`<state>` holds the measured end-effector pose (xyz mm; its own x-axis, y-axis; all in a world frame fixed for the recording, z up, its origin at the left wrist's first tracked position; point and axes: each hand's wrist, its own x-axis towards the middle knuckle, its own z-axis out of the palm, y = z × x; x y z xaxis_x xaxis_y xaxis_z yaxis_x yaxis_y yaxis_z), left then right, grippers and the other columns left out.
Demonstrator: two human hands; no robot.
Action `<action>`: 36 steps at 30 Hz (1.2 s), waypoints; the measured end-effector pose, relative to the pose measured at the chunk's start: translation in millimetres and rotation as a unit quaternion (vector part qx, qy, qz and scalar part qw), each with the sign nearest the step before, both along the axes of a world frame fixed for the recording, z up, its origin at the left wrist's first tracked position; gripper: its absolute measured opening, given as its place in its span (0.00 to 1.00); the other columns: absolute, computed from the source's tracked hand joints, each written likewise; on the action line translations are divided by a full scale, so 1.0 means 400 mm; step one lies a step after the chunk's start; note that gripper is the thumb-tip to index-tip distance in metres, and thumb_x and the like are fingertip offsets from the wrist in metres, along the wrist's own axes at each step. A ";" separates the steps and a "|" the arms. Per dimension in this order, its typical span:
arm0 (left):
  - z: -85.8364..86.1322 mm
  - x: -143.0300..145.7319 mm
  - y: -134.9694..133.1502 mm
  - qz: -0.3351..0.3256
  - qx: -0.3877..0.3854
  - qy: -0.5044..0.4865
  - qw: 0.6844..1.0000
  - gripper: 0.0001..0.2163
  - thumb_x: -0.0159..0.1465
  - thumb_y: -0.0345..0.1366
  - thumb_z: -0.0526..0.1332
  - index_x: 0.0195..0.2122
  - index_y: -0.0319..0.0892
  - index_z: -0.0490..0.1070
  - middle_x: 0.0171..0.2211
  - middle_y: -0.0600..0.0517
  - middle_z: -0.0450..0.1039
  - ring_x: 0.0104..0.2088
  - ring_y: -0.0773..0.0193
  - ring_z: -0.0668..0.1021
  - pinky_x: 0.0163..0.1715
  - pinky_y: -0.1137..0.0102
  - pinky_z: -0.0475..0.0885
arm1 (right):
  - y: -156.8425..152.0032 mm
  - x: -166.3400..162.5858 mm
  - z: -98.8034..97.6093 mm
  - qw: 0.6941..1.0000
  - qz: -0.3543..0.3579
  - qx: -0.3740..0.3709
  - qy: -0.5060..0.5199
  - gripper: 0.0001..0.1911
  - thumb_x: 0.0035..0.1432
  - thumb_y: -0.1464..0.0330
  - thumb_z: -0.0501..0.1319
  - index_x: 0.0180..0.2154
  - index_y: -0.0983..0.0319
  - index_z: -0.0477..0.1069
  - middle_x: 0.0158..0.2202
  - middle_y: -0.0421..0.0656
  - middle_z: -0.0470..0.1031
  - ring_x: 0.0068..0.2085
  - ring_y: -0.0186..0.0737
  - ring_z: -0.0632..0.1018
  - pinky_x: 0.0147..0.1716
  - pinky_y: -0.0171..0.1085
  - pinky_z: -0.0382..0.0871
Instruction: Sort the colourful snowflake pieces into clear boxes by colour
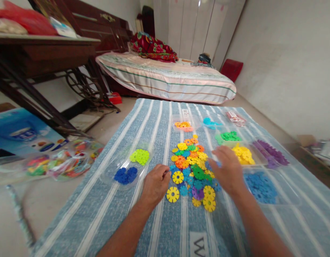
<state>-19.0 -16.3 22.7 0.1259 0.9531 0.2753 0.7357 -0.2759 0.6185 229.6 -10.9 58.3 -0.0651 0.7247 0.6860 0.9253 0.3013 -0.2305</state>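
Observation:
A loose heap of flower-shaped plastic snowflake discs (193,167) in yellow, orange, blue, green and purple lies on the striped cloth between my hands. My left hand (156,184) rests at the heap's left edge with fingers curled closed; whatever they hold, if anything, is hidden. Over the right side of the heap is my right hand (227,169), somewhat blurred, a bit of a blue snowflake disc (218,164) showing between its thumb and fingers. Near my left hand, a clear tray (107,175) holds lime-green discs (139,156) and dark blue discs (125,175).
On the right stand clear boxes with blue discs (260,187), yellow discs (243,154), purple discs (272,152) and green discs (229,136). Farther back are orange discs (182,124) and light-blue discs (211,122). A bed (167,80) stands beyond the table; a sewing-machine table (44,50) is left.

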 end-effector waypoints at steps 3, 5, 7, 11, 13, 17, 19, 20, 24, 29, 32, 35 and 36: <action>-0.002 -0.001 0.001 -0.001 0.000 -0.004 1.000 0.07 0.59 0.33 0.54 0.29 0.43 0.70 0.28 0.53 0.72 0.30 0.66 0.74 0.31 0.72 0.67 | -0.035 -0.121 -0.037 0.988 0.111 -0.096 -0.050 0.13 0.54 0.65 0.62 0.43 0.60 0.71 0.51 0.50 0.69 0.58 0.52 0.64 0.53 0.52 0.63; -0.002 -0.002 0.001 -0.002 -0.005 -0.006 1.000 0.07 0.59 0.33 0.54 0.29 0.43 0.70 0.29 0.53 0.73 0.30 0.66 0.75 0.31 0.72 0.68 | -0.050 -0.179 -0.055 0.975 0.142 -0.150 -0.088 0.15 0.52 0.65 0.64 0.43 0.60 0.71 0.53 0.51 0.68 0.60 0.55 0.61 0.54 0.54 0.62; -0.002 -0.002 0.002 -0.001 -0.008 -0.003 1.000 0.07 0.60 0.32 0.54 0.29 0.43 0.70 0.29 0.52 0.73 0.30 0.65 0.75 0.32 0.71 0.68 | -0.056 -0.208 -0.068 0.968 0.150 -0.166 -0.114 0.13 0.54 0.65 0.64 0.42 0.61 0.72 0.54 0.52 0.67 0.60 0.56 0.61 0.54 0.55 0.60; -0.002 -0.002 0.002 -0.003 -0.009 0.005 1.000 0.07 0.60 0.32 0.53 0.29 0.43 0.70 0.30 0.52 0.73 0.31 0.65 0.75 0.32 0.71 0.68 | -0.059 -0.212 -0.087 0.970 0.163 -0.137 -0.115 0.07 0.59 0.68 0.58 0.39 0.62 0.73 0.52 0.51 0.69 0.60 0.53 0.62 0.54 0.54 0.61; -0.002 -0.003 0.002 -0.007 -0.010 0.003 1.000 0.07 0.60 0.33 0.53 0.29 0.43 0.70 0.30 0.52 0.73 0.31 0.65 0.75 0.32 0.71 0.68 | -0.062 -0.204 -0.090 0.972 0.181 -0.114 -0.096 0.07 0.60 0.72 0.56 0.37 0.61 0.73 0.49 0.50 0.71 0.58 0.50 0.64 0.54 0.52 0.62; -0.004 -0.004 0.002 -0.010 -0.012 -0.004 1.000 0.07 0.60 0.33 0.53 0.30 0.43 0.70 0.30 0.52 0.73 0.32 0.65 0.75 0.33 0.71 0.68 | -0.048 -0.153 -0.074 0.980 0.192 -0.029 -0.033 0.10 0.61 0.75 0.53 0.35 0.60 0.73 0.43 0.48 0.74 0.52 0.44 0.71 0.52 0.47 0.67; -0.003 -0.004 0.002 -0.009 -0.012 -0.003 1.000 0.07 0.60 0.33 0.53 0.29 0.43 0.70 0.30 0.52 0.73 0.32 0.65 0.75 0.33 0.71 0.68 | -0.028 -0.093 -0.053 0.986 0.162 0.022 -0.018 0.09 0.61 0.73 0.54 0.35 0.61 0.73 0.41 0.48 0.75 0.50 0.43 0.72 0.50 0.46 0.68; -0.003 -0.003 0.002 -0.007 -0.012 -0.001 1.000 0.07 0.60 0.33 0.53 0.29 0.43 0.70 0.30 0.52 0.73 0.32 0.65 0.75 0.33 0.71 0.68 | -0.015 -0.055 -0.040 0.990 0.130 0.043 -0.018 0.08 0.60 0.73 0.54 0.35 0.61 0.73 0.40 0.48 0.75 0.49 0.44 0.73 0.49 0.46 0.69; -0.001 -0.002 0.001 -0.003 -0.017 0.004 1.000 0.07 0.60 0.33 0.53 0.30 0.43 0.70 0.30 0.52 0.72 0.32 0.65 0.75 0.33 0.71 0.68 | 0.020 0.081 0.007 0.991 -0.085 0.097 -0.024 0.07 0.59 0.70 0.56 0.35 0.62 0.72 0.38 0.49 0.75 0.46 0.48 0.74 0.48 0.52 0.66; -0.006 -0.002 0.003 -0.006 -0.019 -0.002 1.000 0.07 0.60 0.33 0.53 0.30 0.42 0.70 0.30 0.51 0.72 0.32 0.65 0.75 0.33 0.71 0.68 | -0.031 0.011 -0.010 0.999 -0.013 0.053 0.004 0.08 0.59 0.67 0.57 0.38 0.63 0.72 0.41 0.51 0.74 0.50 0.49 0.71 0.51 0.52 0.65; -0.007 -0.003 0.005 -0.007 -0.018 -0.008 1.000 0.07 0.60 0.34 0.53 0.31 0.42 0.71 0.31 0.51 0.73 0.33 0.64 0.75 0.34 0.70 0.69 | -0.096 -0.128 -0.045 0.990 0.127 -0.066 -0.019 0.12 0.56 0.65 0.62 0.41 0.63 0.73 0.49 0.52 0.71 0.57 0.53 0.64 0.53 0.53 0.63; -0.004 -0.003 0.004 -0.008 -0.020 -0.004 1.000 0.08 0.61 0.35 0.53 0.32 0.41 0.71 0.32 0.50 0.73 0.33 0.64 0.76 0.35 0.69 0.69 | -0.142 -0.228 -0.072 0.968 0.180 -0.170 -0.045 0.19 0.50 0.62 0.66 0.43 0.65 0.72 0.54 0.53 0.68 0.60 0.58 0.60 0.56 0.57 0.58; -0.003 -0.003 0.004 -0.007 -0.021 -0.002 1.000 0.08 0.61 0.35 0.53 0.32 0.41 0.71 0.32 0.50 0.73 0.33 0.64 0.76 0.36 0.69 0.69 | -0.150 -0.246 -0.079 0.964 0.184 -0.188 -0.048 0.19 0.50 0.61 0.67 0.42 0.65 0.72 0.54 0.53 0.68 0.60 0.58 0.60 0.57 0.57 0.57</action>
<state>-20.3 -14.8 21.4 0.1381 0.9618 0.2365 0.7291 -0.2603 0.6330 131.4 -70.8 26.7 -0.4158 0.8362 0.3576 0.7939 0.5255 -0.3059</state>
